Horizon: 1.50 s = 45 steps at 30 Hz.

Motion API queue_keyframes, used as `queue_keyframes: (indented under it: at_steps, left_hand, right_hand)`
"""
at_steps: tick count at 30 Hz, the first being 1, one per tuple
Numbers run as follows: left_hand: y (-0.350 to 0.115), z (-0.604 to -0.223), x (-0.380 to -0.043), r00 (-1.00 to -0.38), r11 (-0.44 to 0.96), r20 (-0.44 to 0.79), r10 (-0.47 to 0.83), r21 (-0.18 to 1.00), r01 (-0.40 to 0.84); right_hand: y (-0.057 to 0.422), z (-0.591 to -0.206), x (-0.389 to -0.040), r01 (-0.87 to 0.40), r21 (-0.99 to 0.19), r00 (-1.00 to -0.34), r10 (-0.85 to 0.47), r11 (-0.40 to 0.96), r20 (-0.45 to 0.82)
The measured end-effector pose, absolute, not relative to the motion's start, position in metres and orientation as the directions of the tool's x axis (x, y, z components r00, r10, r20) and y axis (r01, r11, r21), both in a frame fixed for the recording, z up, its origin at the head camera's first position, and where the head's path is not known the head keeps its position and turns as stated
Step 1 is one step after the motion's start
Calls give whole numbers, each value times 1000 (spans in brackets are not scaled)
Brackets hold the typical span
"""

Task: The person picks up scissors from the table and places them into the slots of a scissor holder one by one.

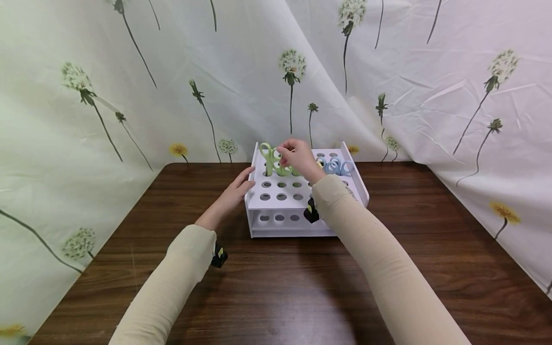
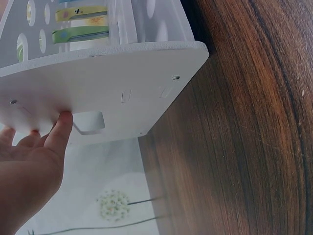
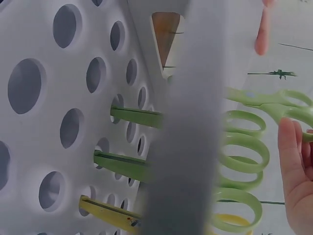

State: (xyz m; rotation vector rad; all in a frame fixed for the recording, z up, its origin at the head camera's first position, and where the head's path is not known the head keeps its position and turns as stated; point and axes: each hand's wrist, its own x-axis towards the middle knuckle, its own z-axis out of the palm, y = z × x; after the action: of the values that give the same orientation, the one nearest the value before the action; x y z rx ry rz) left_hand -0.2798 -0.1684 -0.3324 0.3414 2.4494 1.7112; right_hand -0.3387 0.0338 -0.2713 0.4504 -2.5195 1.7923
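A white two-level rack (image 1: 280, 203) with rows of round holes stands on the table. At its back left, light-green scissors (image 1: 269, 158) stand with handles up, and my right hand (image 1: 298, 155) pinches one of their loops. The right wrist view shows these green scissors (image 3: 264, 100) with the right hand (image 3: 298, 181) at the handle; their lower part is hidden behind the rack's blurred white edge. My left hand (image 1: 236, 190) touches the rack's left side panel (image 2: 112, 93) with extended fingers, beside a cutout in the panel.
More green scissors (image 3: 244, 152) and yellow scissors (image 3: 107, 210) stand in the row, their blades through the holes. Blue scissors (image 1: 333, 166) are at the row's right end. The brown wooden table (image 1: 267, 287) reaches back to a flower-print curtain (image 1: 241, 72).
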Motion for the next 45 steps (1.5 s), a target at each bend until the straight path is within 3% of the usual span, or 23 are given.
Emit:
queue_keyframes:
  at_steps: [23,35,45]
  left_hand:
    - [-167,-333,-281,-961,296,32,274,948,116]
    - [-167,-334,-282,-957,250,38,286,962,113]
    - [-167,-327,-277,-956,256,13,292,962,92]
  right_hand:
    - [26,-281,-339,-183,-920,-970,-214,347,113]
    - [21,-288,-339,-173,-859,-975,-205,482,81]
    - [20,-291,-339,-177,-854,-974,-212,489,81]
